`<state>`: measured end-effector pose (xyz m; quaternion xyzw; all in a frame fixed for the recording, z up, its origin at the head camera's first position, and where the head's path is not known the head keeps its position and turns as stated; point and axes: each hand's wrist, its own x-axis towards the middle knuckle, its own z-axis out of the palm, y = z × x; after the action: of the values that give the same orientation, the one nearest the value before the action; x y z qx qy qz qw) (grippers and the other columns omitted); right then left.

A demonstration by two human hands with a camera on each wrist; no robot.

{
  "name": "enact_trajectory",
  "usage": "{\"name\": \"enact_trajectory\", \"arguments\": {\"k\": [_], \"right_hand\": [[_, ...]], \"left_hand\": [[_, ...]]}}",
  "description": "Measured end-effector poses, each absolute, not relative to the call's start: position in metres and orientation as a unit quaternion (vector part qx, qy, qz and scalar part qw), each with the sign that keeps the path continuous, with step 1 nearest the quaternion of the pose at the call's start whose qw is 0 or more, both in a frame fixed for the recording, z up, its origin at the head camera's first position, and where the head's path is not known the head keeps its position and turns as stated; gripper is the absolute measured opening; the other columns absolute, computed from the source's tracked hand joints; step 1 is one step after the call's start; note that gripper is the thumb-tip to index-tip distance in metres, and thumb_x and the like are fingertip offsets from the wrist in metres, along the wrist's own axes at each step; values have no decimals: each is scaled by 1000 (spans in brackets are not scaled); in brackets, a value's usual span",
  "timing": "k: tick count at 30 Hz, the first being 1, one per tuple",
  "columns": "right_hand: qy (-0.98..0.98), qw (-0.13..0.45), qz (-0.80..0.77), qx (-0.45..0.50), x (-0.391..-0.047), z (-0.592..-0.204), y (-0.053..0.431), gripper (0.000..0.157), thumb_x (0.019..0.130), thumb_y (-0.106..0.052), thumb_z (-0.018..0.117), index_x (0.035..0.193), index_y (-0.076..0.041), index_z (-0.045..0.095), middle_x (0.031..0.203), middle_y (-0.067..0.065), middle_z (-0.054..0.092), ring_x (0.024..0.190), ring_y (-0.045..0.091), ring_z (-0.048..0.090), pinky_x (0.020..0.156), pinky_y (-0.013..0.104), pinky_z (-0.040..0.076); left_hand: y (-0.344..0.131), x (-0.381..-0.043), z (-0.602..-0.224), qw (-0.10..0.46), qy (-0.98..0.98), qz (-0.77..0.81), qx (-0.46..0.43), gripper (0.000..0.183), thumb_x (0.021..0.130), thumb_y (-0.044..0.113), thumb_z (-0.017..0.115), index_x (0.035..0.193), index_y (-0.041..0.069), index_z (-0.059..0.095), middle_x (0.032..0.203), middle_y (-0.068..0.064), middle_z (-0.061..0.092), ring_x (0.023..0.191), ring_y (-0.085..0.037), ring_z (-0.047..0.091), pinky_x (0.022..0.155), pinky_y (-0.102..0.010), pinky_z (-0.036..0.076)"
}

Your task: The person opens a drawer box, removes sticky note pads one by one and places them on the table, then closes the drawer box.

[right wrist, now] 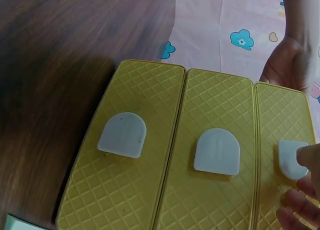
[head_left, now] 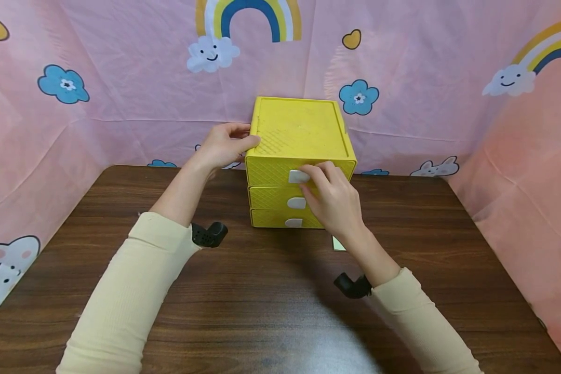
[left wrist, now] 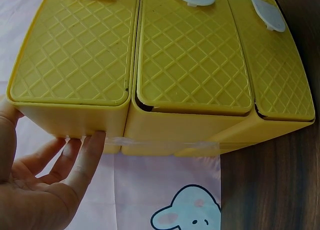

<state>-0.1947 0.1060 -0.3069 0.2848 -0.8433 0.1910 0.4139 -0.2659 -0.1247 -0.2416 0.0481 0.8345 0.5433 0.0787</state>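
A yellow three-drawer cabinet (head_left: 304,124) with a lattice-textured front stands against the back cloth. Each drawer has a white tab handle; the middle one (head_left: 296,203) and bottom one (head_left: 293,223) are untouched. My left hand (head_left: 222,148) steadies the cabinet's upper left side, thumb on the top edge. In the left wrist view, its fingers (left wrist: 87,157) lie against the side wall. The thumb and fingers of my right hand (head_left: 336,200) pinch the top drawer's handle (head_left: 297,177). That drawer front (left wrist: 75,55) sits flush with the cabinet.
A pale green flat piece (head_left: 338,244) lies on the dark wooden table (head_left: 262,301) by the cabinet's front right, partly behind my right wrist. Pink printed cloth (head_left: 145,78) hangs behind and along both sides. Black wrist cameras (head_left: 209,235) sit at both cuffs.
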Motion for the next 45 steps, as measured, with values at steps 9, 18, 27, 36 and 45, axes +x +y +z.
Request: {"name": "enact_trajectory", "arguments": {"k": [9, 18, 27, 36, 45], "right_hand": [[-851, 398, 224, 260, -189, -318, 109, 39, 81, -12, 69, 117, -9, 57, 92, 9, 55, 73, 20, 52, 55, 30, 45], [-863, 377, 242, 234, -185, -329, 110, 36, 80, -14, 70, 112, -4, 56, 93, 10, 56, 83, 21, 56, 68, 32, 50], [-864, 377, 249, 224, -184, -345, 108, 33, 80, -17, 70, 109, -7, 59, 91, 9, 55, 79, 20, 55, 64, 34, 50], [-868, 369, 253, 215, -183, -357, 107, 34, 78, -16, 73, 108, -6, 60, 91, 8, 57, 80, 20, 56, 64, 34, 51], [-872, 368, 253, 202, -183, -368, 104, 32, 76, -15, 75, 104, -7, 62, 89, 8, 58, 78, 20, 57, 63, 35, 51]], "left_hand": [[-124, -266, -242, 79, 832, 547, 46, 56, 91, 28, 58, 140, 9, 39, 135, -10, 43, 112, -22, 54, 87, -32, 52], [-124, -267, -243, 78, 829, 552, 47, 54, 90, 28, 58, 138, 9, 42, 133, -10, 45, 109, -21, 55, 86, -32, 52], [-124, -267, -245, 72, 827, 555, 50, 52, 91, 28, 58, 137, 8, 43, 131, -10, 47, 103, -20, 57, 82, -30, 54], [-125, -265, -245, 70, 831, 550, 50, 52, 91, 29, 58, 137, 9, 44, 131, -9, 48, 104, -20, 57, 83, -31, 53], [-124, -264, -244, 71, 833, 547, 48, 53, 91, 30, 58, 138, 10, 43, 132, -9, 47, 106, -20, 55, 85, -32, 53]]}}
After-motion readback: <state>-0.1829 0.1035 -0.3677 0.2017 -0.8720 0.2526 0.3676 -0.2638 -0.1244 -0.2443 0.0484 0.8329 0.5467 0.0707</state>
